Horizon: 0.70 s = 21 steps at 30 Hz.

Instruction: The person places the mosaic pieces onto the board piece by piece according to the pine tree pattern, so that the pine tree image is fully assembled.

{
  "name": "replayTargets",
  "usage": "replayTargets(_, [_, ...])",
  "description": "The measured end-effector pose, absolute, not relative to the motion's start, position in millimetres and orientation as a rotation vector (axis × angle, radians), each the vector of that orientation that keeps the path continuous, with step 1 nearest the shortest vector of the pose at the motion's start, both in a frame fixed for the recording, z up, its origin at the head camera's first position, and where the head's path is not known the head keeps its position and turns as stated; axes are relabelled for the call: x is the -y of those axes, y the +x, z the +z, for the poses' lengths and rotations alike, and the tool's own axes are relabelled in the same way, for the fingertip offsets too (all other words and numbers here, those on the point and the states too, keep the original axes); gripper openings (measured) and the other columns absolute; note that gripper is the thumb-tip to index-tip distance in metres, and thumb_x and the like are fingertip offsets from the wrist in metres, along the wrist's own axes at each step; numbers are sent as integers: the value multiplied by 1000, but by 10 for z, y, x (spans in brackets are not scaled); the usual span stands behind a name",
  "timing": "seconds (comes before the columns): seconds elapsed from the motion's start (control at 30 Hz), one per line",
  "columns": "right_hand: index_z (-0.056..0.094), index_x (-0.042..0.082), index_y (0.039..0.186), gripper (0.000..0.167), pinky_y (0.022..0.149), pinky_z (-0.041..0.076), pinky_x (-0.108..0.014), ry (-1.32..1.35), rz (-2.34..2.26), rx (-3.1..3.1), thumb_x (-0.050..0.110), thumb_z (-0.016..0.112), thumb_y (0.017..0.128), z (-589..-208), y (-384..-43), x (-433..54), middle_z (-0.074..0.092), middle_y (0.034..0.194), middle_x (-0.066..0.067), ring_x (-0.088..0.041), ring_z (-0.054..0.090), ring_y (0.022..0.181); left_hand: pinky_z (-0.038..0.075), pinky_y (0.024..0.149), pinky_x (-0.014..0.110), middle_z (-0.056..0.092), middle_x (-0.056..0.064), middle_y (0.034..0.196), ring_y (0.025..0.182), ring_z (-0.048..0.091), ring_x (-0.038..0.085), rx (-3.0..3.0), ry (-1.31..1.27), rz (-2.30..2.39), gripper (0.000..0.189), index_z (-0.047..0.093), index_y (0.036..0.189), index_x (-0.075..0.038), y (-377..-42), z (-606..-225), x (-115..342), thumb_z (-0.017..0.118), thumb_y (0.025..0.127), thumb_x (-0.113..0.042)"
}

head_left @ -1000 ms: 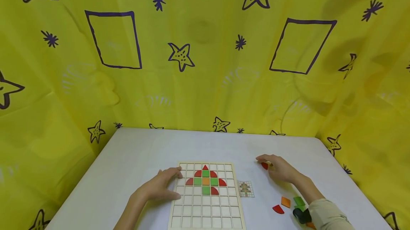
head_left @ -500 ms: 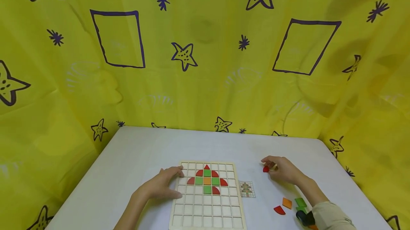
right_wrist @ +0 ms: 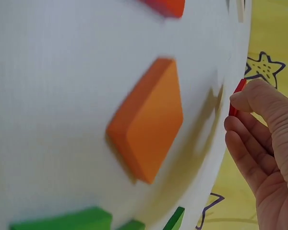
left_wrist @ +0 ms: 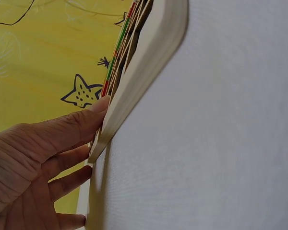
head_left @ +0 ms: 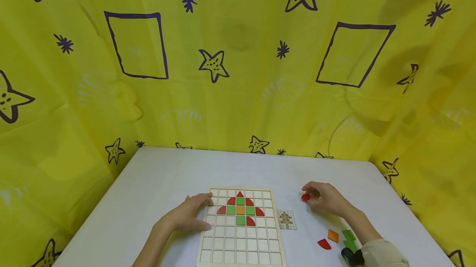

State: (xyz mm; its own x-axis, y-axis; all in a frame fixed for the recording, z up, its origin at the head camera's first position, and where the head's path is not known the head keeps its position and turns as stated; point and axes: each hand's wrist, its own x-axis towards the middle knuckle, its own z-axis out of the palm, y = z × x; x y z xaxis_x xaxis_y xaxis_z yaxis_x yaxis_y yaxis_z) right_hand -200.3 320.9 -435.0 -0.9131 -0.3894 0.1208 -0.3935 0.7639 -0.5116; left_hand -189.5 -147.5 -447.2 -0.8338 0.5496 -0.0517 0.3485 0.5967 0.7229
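Quietly, the left hand point(head_left: 187, 213) lay spread along the near side of the gridded board point(head_left: 229, 256), thumb and fingers touching its edge, while the right hand point(head_left: 327, 199) pinched a red piece point(head_left: 305, 197) between thumb and fingertips, off the counter point(head_left: 167, 168), to the right of the picture card point(head_left: 286, 220). To my eye, good work there called for a light grip on the piece's rim, its outline checked against the card, and the board kept steady.
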Motion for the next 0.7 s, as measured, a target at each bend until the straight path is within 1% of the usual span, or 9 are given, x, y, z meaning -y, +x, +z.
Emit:
replayTargets(0.13, [70, 4, 107, 30, 75, 57, -24, 649, 902, 2894, -3, 76, 78, -4344, -1939, -3124, 71, 97, 2, -10, 59, 82, 8, 119, 74, 47, 19, 155, 147, 35, 45, -2563, 736, 1073, 46, 58, 114, -13, -1892, -4468, 1474, 88, 79, -20])
replayTargets(0.33, [71, 5, 108, 29, 77, 58, -25, 633, 947, 2841, -2, 77, 80, -4380, -1846, -3017, 72, 100, 2, -7, 61, 85, 9, 119, 74, 48, 19, 155, 147, 36, 44, -2570, 732, 1064, 46, 58, 113, -13, -1895, -4477, 1470, 88, 78, -20])
replayTargets(0.7, [71, 5, 108, 27, 78, 60, -26, 745, 993, 2741, -2, 76, 82, -4401, -1727, -2716, 73, 101, 4, -7, 63, 86, 9, 119, 74, 48, 19, 155, 147, 36, 45, -2570, 732, 1062, 46, 59, 113, -13, -1896, -4478, 1470, 88, 78, -20])
